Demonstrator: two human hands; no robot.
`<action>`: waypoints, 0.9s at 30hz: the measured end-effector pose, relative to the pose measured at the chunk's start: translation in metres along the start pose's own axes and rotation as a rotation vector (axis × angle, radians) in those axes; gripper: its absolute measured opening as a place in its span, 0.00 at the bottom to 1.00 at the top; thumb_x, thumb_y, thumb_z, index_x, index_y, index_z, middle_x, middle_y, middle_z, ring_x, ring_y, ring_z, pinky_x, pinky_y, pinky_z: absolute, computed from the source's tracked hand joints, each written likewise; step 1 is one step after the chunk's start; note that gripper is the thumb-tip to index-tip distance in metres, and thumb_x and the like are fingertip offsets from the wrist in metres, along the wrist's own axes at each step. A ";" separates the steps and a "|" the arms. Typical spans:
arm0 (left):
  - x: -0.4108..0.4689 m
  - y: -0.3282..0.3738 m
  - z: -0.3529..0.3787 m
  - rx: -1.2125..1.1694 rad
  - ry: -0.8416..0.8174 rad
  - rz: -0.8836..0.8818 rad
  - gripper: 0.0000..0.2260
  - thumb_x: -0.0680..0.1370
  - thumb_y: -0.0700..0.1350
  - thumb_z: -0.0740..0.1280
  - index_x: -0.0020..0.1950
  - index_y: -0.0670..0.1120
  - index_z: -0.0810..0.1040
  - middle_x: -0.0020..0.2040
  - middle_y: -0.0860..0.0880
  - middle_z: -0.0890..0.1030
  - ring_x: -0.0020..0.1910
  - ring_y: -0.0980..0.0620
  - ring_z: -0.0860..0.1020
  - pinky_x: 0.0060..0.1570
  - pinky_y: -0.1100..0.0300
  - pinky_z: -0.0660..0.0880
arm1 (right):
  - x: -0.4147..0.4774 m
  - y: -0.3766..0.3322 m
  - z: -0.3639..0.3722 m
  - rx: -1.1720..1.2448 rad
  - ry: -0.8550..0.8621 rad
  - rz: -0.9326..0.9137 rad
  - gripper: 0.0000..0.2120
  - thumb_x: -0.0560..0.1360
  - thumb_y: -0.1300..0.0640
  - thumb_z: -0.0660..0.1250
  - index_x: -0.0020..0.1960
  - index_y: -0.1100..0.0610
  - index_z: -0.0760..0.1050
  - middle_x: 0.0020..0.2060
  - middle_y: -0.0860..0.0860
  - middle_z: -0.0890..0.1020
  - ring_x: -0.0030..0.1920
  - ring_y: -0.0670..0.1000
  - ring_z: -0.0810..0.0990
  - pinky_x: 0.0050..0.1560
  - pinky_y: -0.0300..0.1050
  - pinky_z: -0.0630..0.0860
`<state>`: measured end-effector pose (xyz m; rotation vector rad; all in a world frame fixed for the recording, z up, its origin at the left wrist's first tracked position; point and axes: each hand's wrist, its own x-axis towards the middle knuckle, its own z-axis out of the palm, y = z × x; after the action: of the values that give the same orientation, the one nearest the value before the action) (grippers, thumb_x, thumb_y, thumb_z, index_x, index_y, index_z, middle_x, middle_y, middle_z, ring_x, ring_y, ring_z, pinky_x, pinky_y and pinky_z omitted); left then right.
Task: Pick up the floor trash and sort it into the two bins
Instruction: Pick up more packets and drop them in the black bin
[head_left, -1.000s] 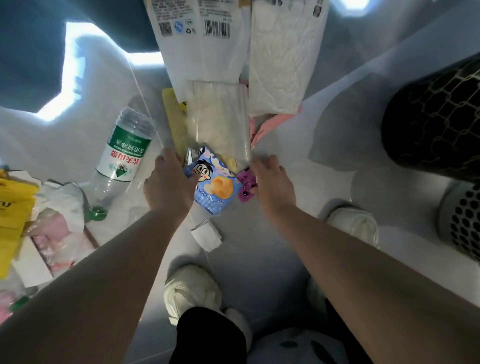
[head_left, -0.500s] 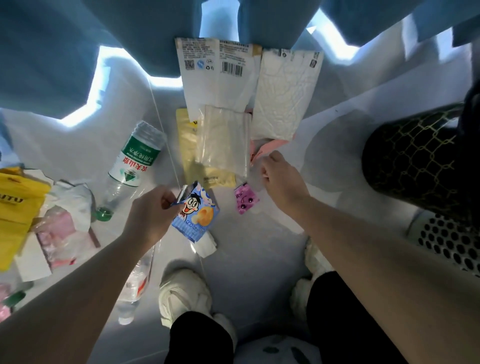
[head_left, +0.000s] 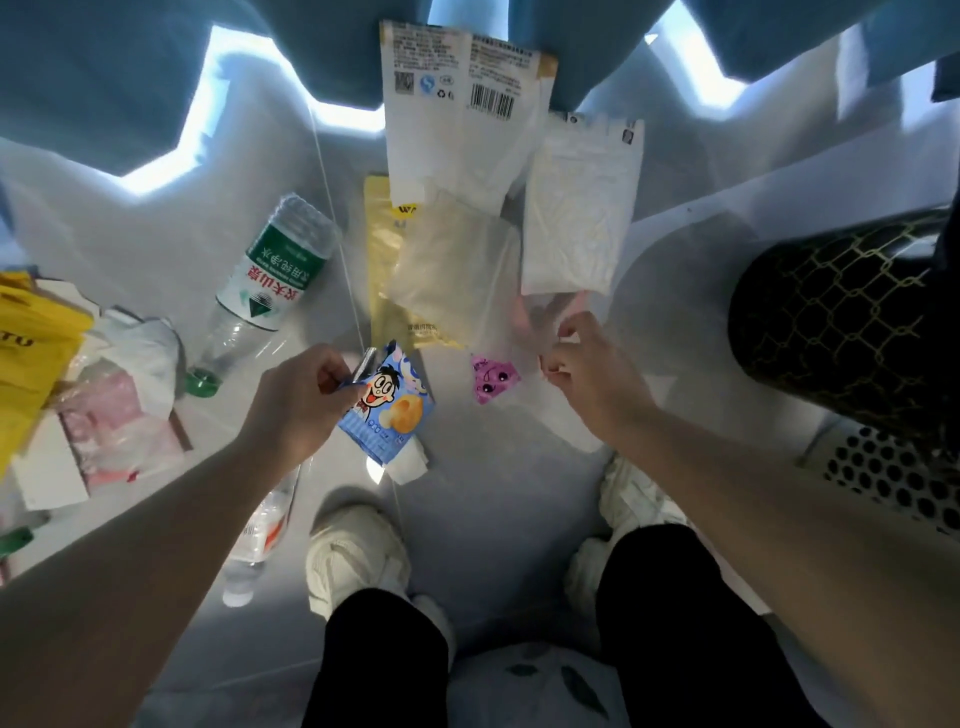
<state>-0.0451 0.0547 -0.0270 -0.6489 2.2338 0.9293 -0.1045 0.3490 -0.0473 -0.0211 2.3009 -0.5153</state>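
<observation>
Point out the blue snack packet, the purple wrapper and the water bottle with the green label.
blue snack packet (head_left: 395, 415), head view, on its printed front.
purple wrapper (head_left: 492, 378), head view, on its middle.
water bottle (head_left: 275, 270), head view, on its green and white label.

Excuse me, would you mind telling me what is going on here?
A person is picking litter off a pale floor. The left hand pinches a blue snack packet with a cartoon face; the right hand seems to pinch a thin clear plastic wrapper. A clear plastic bottle with a green label and a small purple wrapper lie nearby. A black bin with a gold lattice and a white perforated bin stand at the right.
</observation>
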 end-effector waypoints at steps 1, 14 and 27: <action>-0.004 0.001 0.000 0.001 -0.004 -0.010 0.06 0.73 0.43 0.73 0.41 0.44 0.77 0.33 0.51 0.77 0.33 0.54 0.72 0.33 0.64 0.67 | -0.009 0.002 0.000 -0.051 -0.027 -0.016 0.13 0.79 0.57 0.63 0.61 0.62 0.72 0.46 0.42 0.74 0.35 0.38 0.73 0.34 0.31 0.66; -0.001 -0.009 0.022 -0.045 0.006 -0.034 0.07 0.73 0.44 0.73 0.40 0.45 0.76 0.33 0.51 0.77 0.33 0.53 0.73 0.33 0.64 0.67 | 0.025 -0.037 0.067 0.129 0.055 0.045 0.13 0.79 0.57 0.60 0.63 0.57 0.69 0.45 0.50 0.75 0.40 0.49 0.76 0.40 0.40 0.70; 0.005 -0.014 0.017 -0.111 0.021 -0.041 0.09 0.73 0.44 0.74 0.38 0.47 0.74 0.33 0.52 0.77 0.32 0.54 0.72 0.34 0.60 0.68 | 0.020 -0.038 0.082 0.129 0.173 0.167 0.11 0.79 0.56 0.61 0.59 0.45 0.70 0.43 0.48 0.80 0.41 0.48 0.78 0.47 0.48 0.76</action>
<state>-0.0339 0.0574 -0.0462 -0.7550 2.1902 1.0363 -0.0670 0.2817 -0.0986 0.2869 2.4046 -0.5974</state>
